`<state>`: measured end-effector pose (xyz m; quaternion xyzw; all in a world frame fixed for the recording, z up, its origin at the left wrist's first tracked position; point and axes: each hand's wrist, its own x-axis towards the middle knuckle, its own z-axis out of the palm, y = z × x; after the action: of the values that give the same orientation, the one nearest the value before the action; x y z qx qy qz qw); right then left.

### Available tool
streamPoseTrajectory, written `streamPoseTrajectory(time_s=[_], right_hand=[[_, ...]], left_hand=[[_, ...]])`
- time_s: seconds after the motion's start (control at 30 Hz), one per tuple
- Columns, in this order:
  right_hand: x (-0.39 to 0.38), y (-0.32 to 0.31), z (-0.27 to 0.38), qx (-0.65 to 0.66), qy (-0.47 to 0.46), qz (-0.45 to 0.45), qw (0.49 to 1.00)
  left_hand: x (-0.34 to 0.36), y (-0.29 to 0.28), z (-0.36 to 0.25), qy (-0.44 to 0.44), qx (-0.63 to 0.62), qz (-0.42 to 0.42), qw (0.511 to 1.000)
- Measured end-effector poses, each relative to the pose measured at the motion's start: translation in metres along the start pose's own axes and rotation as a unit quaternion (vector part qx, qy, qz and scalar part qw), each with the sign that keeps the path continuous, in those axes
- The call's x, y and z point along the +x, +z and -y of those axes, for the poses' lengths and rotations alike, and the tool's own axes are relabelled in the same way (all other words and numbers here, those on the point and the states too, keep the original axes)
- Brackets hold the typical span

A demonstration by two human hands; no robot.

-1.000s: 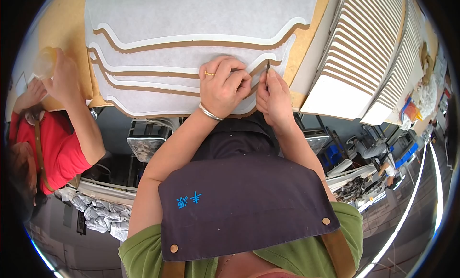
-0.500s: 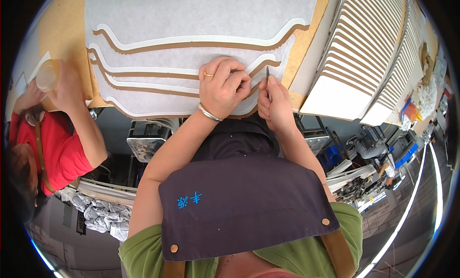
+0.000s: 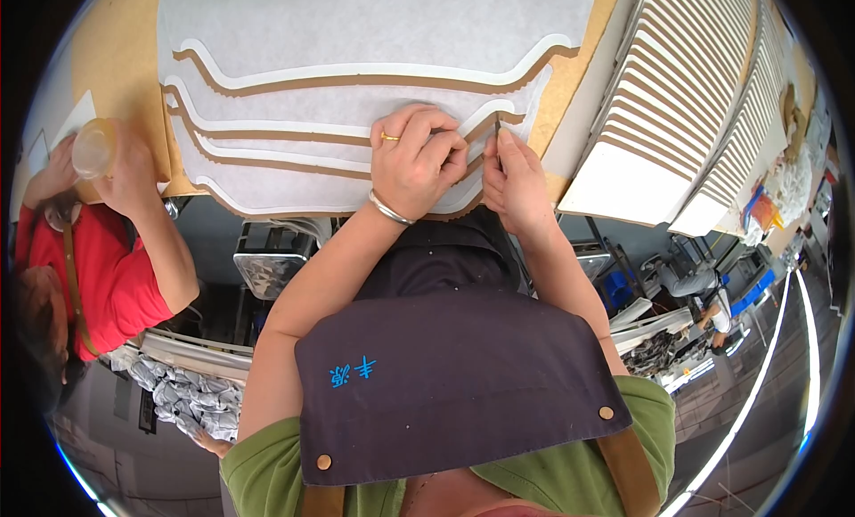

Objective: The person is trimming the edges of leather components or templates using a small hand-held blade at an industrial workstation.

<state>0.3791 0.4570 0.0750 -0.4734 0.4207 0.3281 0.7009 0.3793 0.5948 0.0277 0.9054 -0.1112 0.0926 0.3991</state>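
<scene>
Several curved brown-and-white strips (image 3: 356, 77) lie on a pale sheet (image 3: 374, 27) across the worktable. My left hand (image 3: 417, 156), with a ring and a bracelet, rests on the strips nearer me. Its fingers are curled together at the right part of a strip, and whatever is between them is hidden. Just right of it, my right hand (image 3: 519, 183) grips a thin dark pointed tool (image 3: 498, 125), mostly covered by the fingers; I cannot make out its exact kind. The tool's tip is at the bent right end of a brown-and-white strip (image 3: 509, 118).
Overlapping rows of brown-and-white pieces (image 3: 663, 98) lie on the right of the table. At the left, a co-worker in a red top (image 3: 116, 259) holds a round translucent container (image 3: 93, 150). Metal stools (image 3: 272, 263) stand below the table edge.
My right hand has shifted slightly, and less of the tool's tip shows above its fingers. My left hand stays put. The co-worker's container has moved a little, and another hand appears at lower left.
</scene>
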Motion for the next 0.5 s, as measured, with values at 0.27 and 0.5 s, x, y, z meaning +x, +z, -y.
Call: streamPoseTrajectory(time_s=[0.27, 0.5], right_hand=[[-0.0055, -0.0089, -0.0015, -0.010, 0.030, 0.016, 0.999], [-0.0021, -0.0085, 0.0071, -0.040, 0.042, 0.026, 0.998]], left_hand=[[-0.0008, 0.0010, 0.0012, 0.004, 0.002, -0.003, 1.000], [-0.0002, 0.0008, 0.0009, 0.002, 0.006, -0.003, 1.000]])
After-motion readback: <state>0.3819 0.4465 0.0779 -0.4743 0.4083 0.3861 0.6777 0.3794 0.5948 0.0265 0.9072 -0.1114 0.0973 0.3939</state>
